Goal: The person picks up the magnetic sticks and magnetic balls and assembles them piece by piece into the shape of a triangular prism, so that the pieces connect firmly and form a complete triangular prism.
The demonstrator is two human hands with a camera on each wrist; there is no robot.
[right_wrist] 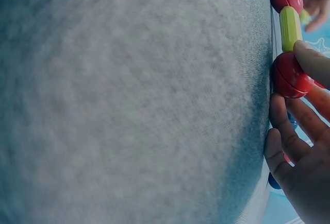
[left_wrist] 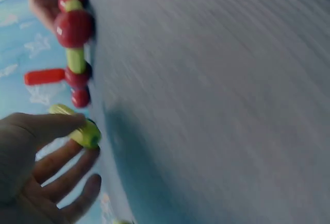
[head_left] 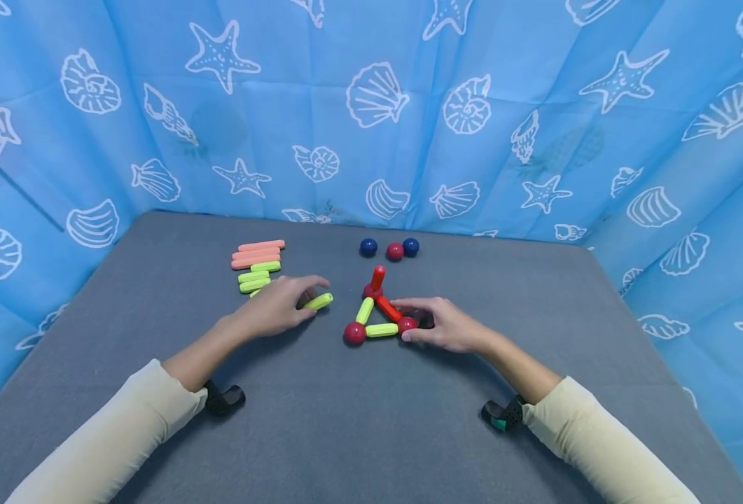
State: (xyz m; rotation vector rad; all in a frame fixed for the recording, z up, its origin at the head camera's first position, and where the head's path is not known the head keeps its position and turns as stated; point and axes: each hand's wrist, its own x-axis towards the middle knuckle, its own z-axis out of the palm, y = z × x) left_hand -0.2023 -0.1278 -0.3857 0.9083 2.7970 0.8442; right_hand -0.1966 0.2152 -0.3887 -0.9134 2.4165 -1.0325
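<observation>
My left hand (head_left: 285,304) pinches a short yellow-green rod (head_left: 318,302) between thumb and fingers, left of a triangle of rods and balls. In the left wrist view the thumb lies across that rod (left_wrist: 88,134). The triangle has a red ball at each corner: left ball (head_left: 355,333), far ball (head_left: 373,291) and right ball (head_left: 407,324). Two yellow-green rods (head_left: 382,330) and one red rod (head_left: 389,309) form its sides. Another red rod (head_left: 378,278) stands up from the far ball. My right hand (head_left: 447,325) grips the right ball, thumb on its near side.
Behind the triangle lie two dark blue balls (head_left: 368,246) and a loose red ball (head_left: 394,251). Several salmon rods (head_left: 256,255) and yellow-green rods (head_left: 254,280) lie beyond my left hand. A blue shell-print curtain (head_left: 321,105) borders the grey table (head_left: 371,434) behind and at the sides.
</observation>
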